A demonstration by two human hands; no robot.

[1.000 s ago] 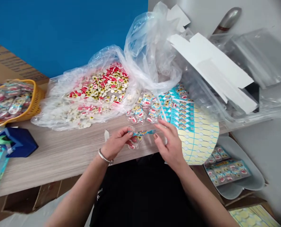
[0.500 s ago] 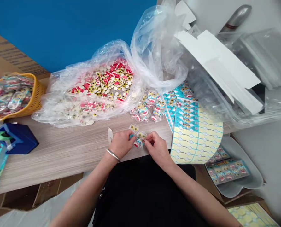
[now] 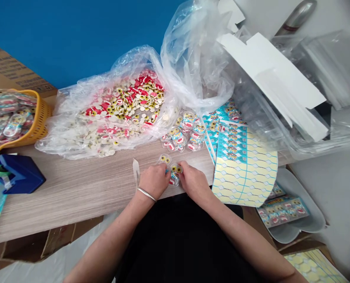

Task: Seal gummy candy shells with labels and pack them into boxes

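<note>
Between my hands, near the table's front edge, is a small clear plastic case point(image 3: 174, 180) with yellow eye pieces and a red-and-white mouth piece. My left hand point(image 3: 154, 181) has its fingers closed at the case's left side. The fingers of my right hand point(image 3: 194, 181) pinch its right edge by the eyes. A second clear case with yellow eyes point(image 3: 164, 158) lies just beyond my left fingers. Farther back sits a pile of filled clear cases point(image 3: 177, 136). To the right is a sheet of stickers point(image 3: 232, 146), partly peeled to its yellow backing.
An open plastic bag point(image 3: 71, 135) of loose eye and mouth pieces lies at the back. At left stand a yellow basket point(image 3: 41, 120) of filled cases and a blue tape dispenser point(image 3: 24, 175). A clear bin point(image 3: 298, 147) with white card stands at right, above a grey tray point(image 3: 316, 220).
My left hand has turned slightly and moved a little right, its fingers now covering more of the case's left side. My right hand still pinches the right edge. The view has shifted slightly.
</note>
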